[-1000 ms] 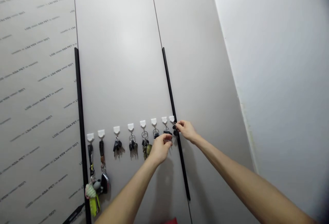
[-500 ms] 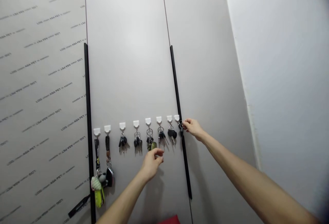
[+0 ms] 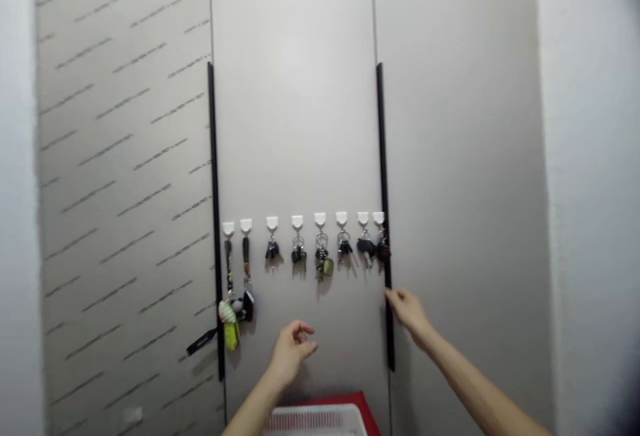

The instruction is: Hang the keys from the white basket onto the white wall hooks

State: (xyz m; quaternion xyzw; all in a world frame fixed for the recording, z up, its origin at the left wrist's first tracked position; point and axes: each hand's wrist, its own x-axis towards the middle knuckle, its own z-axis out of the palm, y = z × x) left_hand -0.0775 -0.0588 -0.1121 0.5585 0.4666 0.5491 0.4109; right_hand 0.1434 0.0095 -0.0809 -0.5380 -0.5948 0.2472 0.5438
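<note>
Several bunches of keys hang in a row from white hooks on a pale cabinet door (image 3: 295,123). The rightmost dark key bunch (image 3: 383,251) hangs from its white hook (image 3: 379,218), overlapping a long black handle (image 3: 383,156). Below that bunch, my right hand (image 3: 409,308) has its fingers drawn together at the handle's edge, with nothing visible in them; contact is unclear. My left hand (image 3: 291,351) is empty in front of the door, thumb and curved fingers apart. Above it hangs a key bunch with an olive-green fob (image 3: 328,267).
Two long strap key holders hang at the left, one with a yellow-green tag (image 3: 231,336). Another black handle (image 3: 215,176) runs beside them. Below my hands are a white basket (image 3: 345,416) and something red (image 3: 367,409). A white wall (image 3: 590,156) stands right.
My right hand has let go of the ring at the rightmost hook and dropped lower; the keys now hang there. My left hand is lower too. The view has shifted, bringing the basket in.
</note>
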